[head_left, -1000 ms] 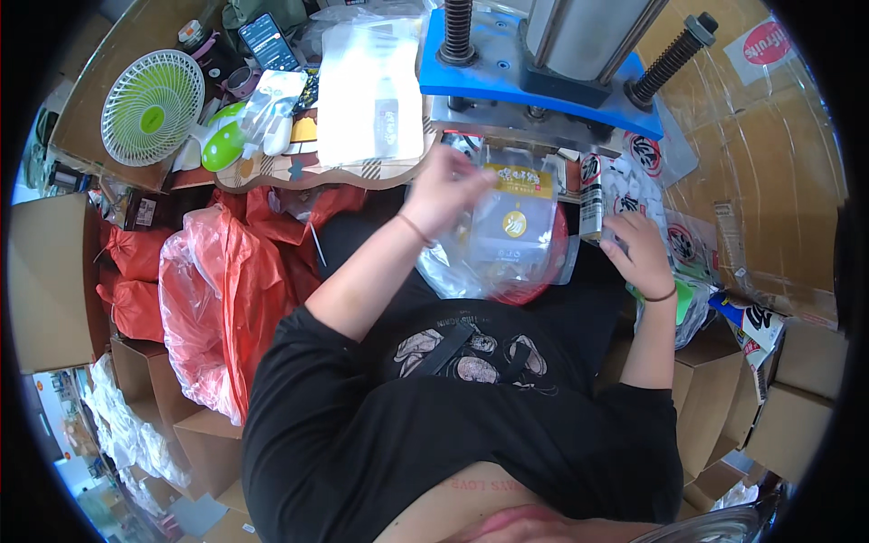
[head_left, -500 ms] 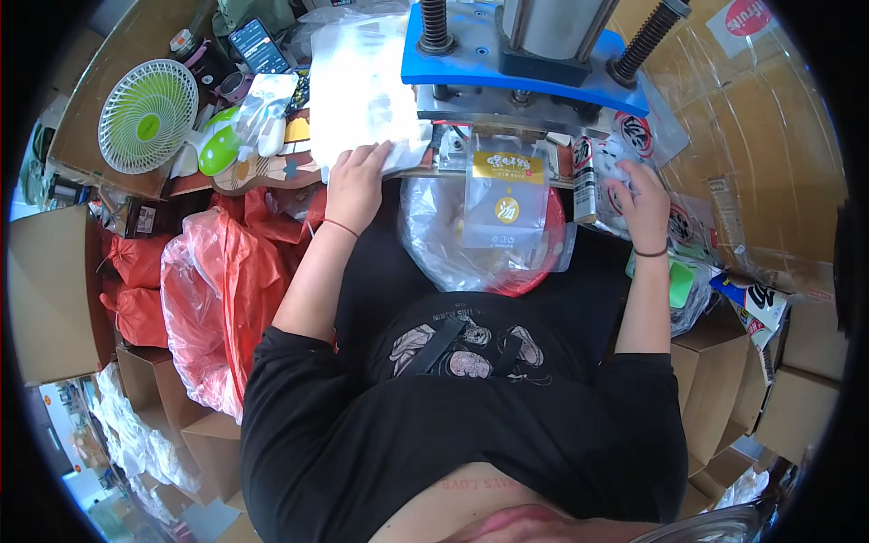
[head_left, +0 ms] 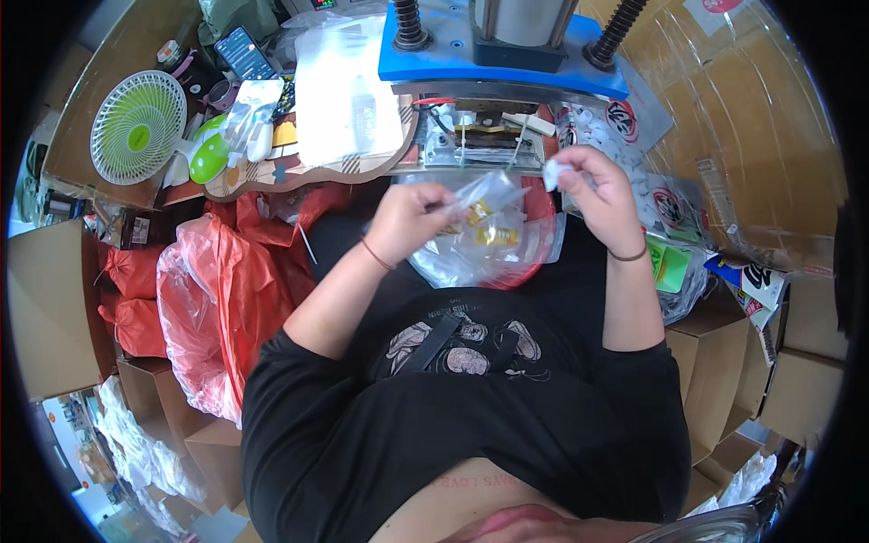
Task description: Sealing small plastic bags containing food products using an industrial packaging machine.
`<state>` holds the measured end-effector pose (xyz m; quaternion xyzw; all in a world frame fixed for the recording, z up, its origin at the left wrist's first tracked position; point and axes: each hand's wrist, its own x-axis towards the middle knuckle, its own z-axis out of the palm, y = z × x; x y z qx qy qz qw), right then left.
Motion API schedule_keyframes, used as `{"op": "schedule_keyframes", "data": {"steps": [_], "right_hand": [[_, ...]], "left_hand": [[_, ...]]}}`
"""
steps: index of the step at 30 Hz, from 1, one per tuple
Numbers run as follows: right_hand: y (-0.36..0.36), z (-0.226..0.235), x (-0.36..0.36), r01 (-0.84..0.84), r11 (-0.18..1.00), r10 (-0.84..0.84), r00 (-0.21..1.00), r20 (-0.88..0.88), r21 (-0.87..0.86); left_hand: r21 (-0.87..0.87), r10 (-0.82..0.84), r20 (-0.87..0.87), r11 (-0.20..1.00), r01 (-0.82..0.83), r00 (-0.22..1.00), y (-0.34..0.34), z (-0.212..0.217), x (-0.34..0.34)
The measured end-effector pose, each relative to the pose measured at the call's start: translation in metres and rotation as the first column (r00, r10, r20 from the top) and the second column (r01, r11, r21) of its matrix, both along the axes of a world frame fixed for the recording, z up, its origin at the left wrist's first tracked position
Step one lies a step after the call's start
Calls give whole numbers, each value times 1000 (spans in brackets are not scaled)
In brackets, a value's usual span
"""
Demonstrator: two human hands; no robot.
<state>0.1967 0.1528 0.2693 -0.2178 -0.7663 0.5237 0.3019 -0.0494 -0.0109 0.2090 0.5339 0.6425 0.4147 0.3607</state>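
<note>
My left hand [head_left: 405, 222] pinches the edge of a clear plastic bag with gold print [head_left: 493, 188], crumpled and tilted in front of the press. Between thumb and fingers of my right hand [head_left: 602, 201] is a small white plastic piece [head_left: 554, 174], its exact kind too small to make out. Beneath the bag, a red basin [head_left: 540, 258] lined with clear plastic sits at my lap, with more gold-printed bags [head_left: 498, 237] in it. Above both hands stands a press with a blue plate [head_left: 498, 74]; its metal bed [head_left: 480, 145] shows below.
A stack of clear bags [head_left: 348, 100] lies on a wavy-edged board at left, beside a green-white fan [head_left: 138, 131] and a phone [head_left: 244, 54]. White small pieces [head_left: 579, 127] lie right of the press. Red plastic bags [head_left: 217, 299] and cardboard boxes [head_left: 715, 362] flank me.
My left hand has left the bag stack and moved right and down, now gripping a printed bag that hung at the press. My right hand has moved left from the white pieces, holding one.
</note>
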Motion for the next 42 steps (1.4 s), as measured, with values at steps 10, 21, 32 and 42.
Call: {"op": "schedule_keyframes", "data": {"steps": [10, 21, 32, 42], "right_hand": [[17, 35, -1, -361, 872, 216, 890, 402, 331], [10, -45, 44, -451, 402, -156, 824, -545, -797], [38, -58, 61, 383, 922, -385, 923, -16, -57], [58, -81, 72, 456, 568, -529, 840, -120, 685]], "left_hand": [[-85, -144, 698, 956, 281, 701, 10, -12, 61], [-205, 85, 860, 961, 187, 503, 36, -15, 33], [-220, 90, 843, 957, 187, 530, 49, -7, 5], [62, -377, 714, 874, 483, 590, 49, -88, -68]]}}
